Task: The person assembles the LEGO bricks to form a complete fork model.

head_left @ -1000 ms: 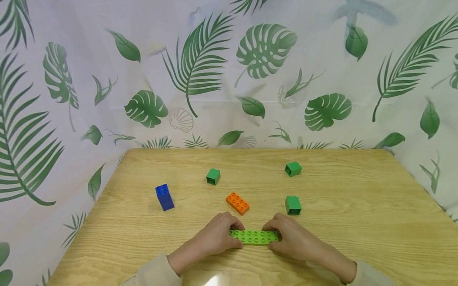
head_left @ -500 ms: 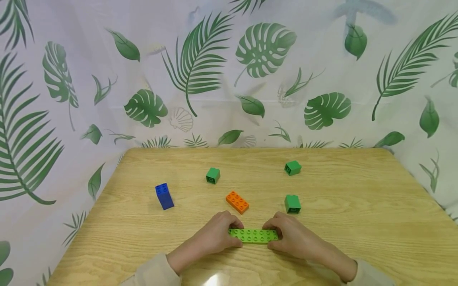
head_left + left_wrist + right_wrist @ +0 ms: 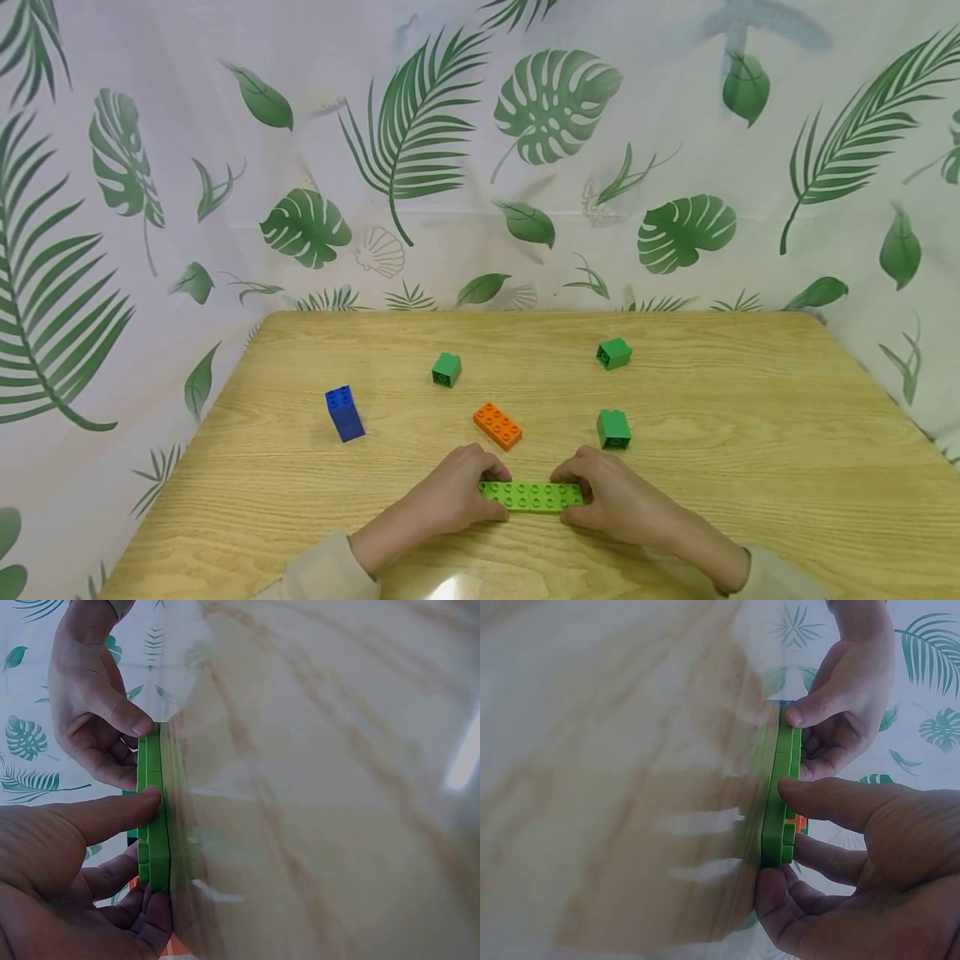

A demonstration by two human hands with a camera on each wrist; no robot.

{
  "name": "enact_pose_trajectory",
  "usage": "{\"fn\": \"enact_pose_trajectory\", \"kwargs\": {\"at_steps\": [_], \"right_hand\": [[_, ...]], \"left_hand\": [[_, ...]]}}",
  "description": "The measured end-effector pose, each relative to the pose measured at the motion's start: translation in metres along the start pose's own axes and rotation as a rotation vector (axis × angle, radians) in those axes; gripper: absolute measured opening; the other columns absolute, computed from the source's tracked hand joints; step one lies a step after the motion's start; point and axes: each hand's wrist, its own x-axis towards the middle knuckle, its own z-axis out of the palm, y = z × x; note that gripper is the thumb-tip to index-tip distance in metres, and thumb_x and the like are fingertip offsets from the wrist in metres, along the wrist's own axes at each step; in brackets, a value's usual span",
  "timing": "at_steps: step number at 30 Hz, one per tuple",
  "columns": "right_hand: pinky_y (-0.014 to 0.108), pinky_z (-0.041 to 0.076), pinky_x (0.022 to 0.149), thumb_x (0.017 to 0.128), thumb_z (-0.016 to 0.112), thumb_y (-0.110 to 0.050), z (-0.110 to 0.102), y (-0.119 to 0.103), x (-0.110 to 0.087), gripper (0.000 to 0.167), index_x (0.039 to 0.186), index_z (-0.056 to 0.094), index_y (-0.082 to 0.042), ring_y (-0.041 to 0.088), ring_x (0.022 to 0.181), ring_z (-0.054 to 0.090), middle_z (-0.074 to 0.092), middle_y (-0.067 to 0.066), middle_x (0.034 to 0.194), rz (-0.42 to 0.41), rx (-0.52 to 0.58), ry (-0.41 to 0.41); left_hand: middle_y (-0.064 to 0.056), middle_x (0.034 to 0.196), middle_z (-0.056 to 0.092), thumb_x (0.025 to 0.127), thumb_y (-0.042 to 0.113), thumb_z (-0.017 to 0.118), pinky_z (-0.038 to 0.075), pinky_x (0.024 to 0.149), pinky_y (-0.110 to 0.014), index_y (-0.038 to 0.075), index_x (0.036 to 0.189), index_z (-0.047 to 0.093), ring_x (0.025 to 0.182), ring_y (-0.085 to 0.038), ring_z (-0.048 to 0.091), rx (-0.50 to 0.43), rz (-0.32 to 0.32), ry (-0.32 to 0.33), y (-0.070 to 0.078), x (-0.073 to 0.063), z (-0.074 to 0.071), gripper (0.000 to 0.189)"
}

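The left hand pinches the left end of the lime strip and the right hand pinches its right end, each across the near and far sides, probably to keep the two halves aligned end to end. The strip rests on the table's near side, the orange brick just beyond, slightly left. Hands cover parts of both ends; whether anything joins the halves underneath is hard to tell.

From above, the head view faces forward and down over the table; close wrist views share the lime-green bricks.
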Motion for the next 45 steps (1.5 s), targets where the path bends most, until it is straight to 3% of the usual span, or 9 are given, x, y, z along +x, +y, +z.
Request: {"fn": "enact_pose_trajectory", "kwargs": {"at_steps": [14, 22, 29, 38, 45], "right_hand": [[0.026, 0.046, 0.066, 0.094, 0.078, -0.033, -0.005, -0.003, -0.001, 0.045, 0.122, 0.070, 0.001, 0.010, 0.078, 0.050, 0.059, -0.001, 0.094, 0.103, 0.122, 0.000], [0.027, 0.052, 0.072, 0.098, 0.074, -0.031, -0.024, 0.002, -0.008, 0.043, 0.124, 0.069, 0.003, 0.011, 0.087, 0.057, 0.066, -0.001, 0.102, 0.091, 0.137, 0.089], [0.027, 0.055, 0.075, 0.098, 0.073, -0.024, -0.048, 0.010, -0.014, 0.038, 0.123, 0.069, 0.004, 0.010, 0.087, 0.061, 0.067, -0.004, 0.097, 0.104, 0.115, 0.211], [0.028, 0.055, 0.073, 0.101, 0.070, -0.024, -0.073, 0.037, -0.016, 0.042, 0.129, 0.066, 0.007, 0.018, 0.092, 0.064, 0.070, 0.004, 0.105, 0.193, 0.108, 0.238], [0.029, 0.055, 0.075, 0.103, 0.066, -0.024, -0.082, 0.062, -0.009, 0.049, 0.136, 0.058, 0.012, 0.022, 0.101, 0.062, 0.068, 0.012, 0.115, 0.227, 0.180, 0.179]], "left_hand": [[0.006, 0.098, 0.063, 0.079, 0.017, 0.092, 0.047, 0.085, -0.028, 0.009, 0.109, 0.077, 0.094, -0.010, 0.054, -0.011, 0.006, -0.004, -0.001, 0.000, -0.001, 0.034], [0.005, 0.098, 0.063, 0.079, 0.017, 0.092, 0.048, 0.086, -0.028, 0.008, 0.109, 0.077, 0.095, -0.010, 0.055, -0.003, 0.018, -0.003, -0.002, -0.001, -0.001, 0.034], [0.005, 0.098, 0.064, 0.079, 0.017, 0.092, 0.048, 0.086, -0.028, 0.008, 0.110, 0.077, 0.095, -0.010, 0.055, -0.003, 0.017, -0.004, 0.000, -0.001, -0.002, 0.035], [0.005, 0.100, 0.064, 0.080, 0.018, 0.091, 0.049, 0.087, -0.028, 0.008, 0.111, 0.077, 0.096, -0.010, 0.056, -0.008, 0.012, -0.018, -0.001, -0.001, -0.002, 0.036], [0.005, 0.099, 0.063, 0.081, 0.019, 0.091, 0.048, 0.086, -0.028, 0.008, 0.112, 0.077, 0.095, -0.010, 0.055, -0.001, 0.004, -0.019, -0.001, -0.001, -0.002, 0.036]]}}
